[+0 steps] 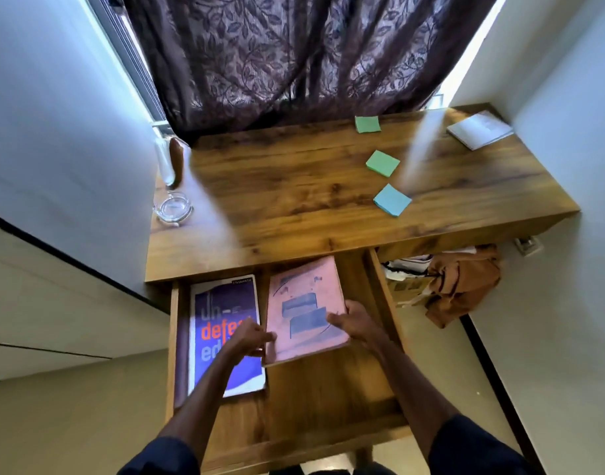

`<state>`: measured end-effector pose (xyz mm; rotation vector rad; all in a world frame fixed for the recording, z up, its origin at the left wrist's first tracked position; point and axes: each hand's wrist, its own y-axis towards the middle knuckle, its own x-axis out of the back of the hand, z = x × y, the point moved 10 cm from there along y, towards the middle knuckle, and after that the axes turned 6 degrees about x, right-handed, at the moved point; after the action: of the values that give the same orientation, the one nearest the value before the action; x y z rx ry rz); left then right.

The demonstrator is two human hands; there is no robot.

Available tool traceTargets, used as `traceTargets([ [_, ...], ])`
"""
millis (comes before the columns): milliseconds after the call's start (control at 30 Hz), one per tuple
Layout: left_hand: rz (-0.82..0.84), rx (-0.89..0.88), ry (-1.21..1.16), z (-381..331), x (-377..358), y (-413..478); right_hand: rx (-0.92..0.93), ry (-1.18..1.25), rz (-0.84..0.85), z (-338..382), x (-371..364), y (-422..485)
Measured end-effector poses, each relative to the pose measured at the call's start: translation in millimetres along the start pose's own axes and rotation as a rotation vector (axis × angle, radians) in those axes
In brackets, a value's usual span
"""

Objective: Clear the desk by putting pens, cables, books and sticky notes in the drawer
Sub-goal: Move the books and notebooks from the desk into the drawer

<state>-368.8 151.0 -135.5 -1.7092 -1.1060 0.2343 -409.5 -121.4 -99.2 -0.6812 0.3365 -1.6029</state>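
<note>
Left hand [251, 337]: fingers curled at the lower left edge of the pink book [304, 303], gripping it. The hand lies over part of the blue book's cover.

Right hand [354, 320]: grips the pink book's right edge, thumb on the cover, fingers beneath and hidden.

The pink book sits in the open drawer [328, 389], slightly tilted, with its far end toward the desk front. Whether it lies flat on the drawer floor cannot be told. The blue book [222, 303], with orange and white lettering, lies flat in the drawer's left part, just beside the pink book.

On the wooden desk [277, 200], right half: a green sticky-note pad [368, 124] near the back, a second green pad [383, 163] nearer, and a blue pad [392, 199] nearest the front. A white booklet [479, 129] lies at the far right corner. A glass ashtray [172, 209] stands at the left edge.

A dark patterned curtain [294, 46] hangs behind the desk. Brown cloth [462, 282] is bundled under the desk's right side.
</note>
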Motion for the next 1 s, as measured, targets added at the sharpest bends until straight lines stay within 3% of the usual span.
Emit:
traceTargets([
  [200,-0.061,0.006,0.117,30,-3,22,-0.065,-0.156,-0.130,-35,-19,13],
  [500,-0.135,-0.143,0.542,44,-13,51,-0.190,-0.569,-0.014,-76,-34,23],
  [633,-0.110,-0.180,0.657,43,-19,33,-0.265,-0.706,-0.087,-110,-36,2],
  [1000,-0.081,-0.194,0.787,50,-42,37,-0.451,-0.302,-0.206,-125,-55,6],
])
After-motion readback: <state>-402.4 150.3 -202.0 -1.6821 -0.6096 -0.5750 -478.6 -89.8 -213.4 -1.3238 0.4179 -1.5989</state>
